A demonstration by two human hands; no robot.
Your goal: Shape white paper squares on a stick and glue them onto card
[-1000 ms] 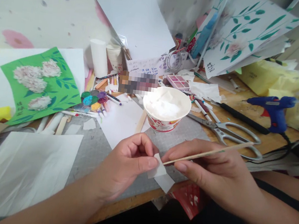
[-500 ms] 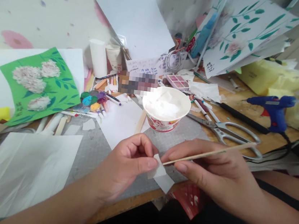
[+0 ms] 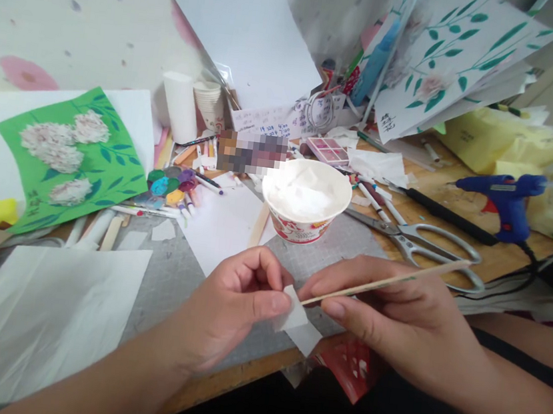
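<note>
Between the thumb and fingers of my left hand [image 3: 239,300] is a small piece of thin white paper [image 3: 295,311]. My right hand [image 3: 389,315] is closed around a thin wooden stick [image 3: 388,284], slanting up to the right. The stick's lower tip meets the paper's upper right edge. A second white piece [image 3: 305,337] hangs just below the first; whether the two are joined I cannot tell. Behind my hands stands a paper bowl [image 3: 299,226] with a red pattern, holding soft white material.
Large scissors [image 3: 413,240] lie right of the bowl, with a blue glue gun [image 3: 514,199] beyond. A green sheet with fluffy paper flowers [image 3: 119,177] leans at left. Thin white sheets [image 3: 56,314] cover the front left. Paper cups [image 3: 180,108] and markers crowd the back.
Both hands stay in almost the same place. The loose end of the lower paper piece has shifted very slightly. Nothing has been taken up or let go.
</note>
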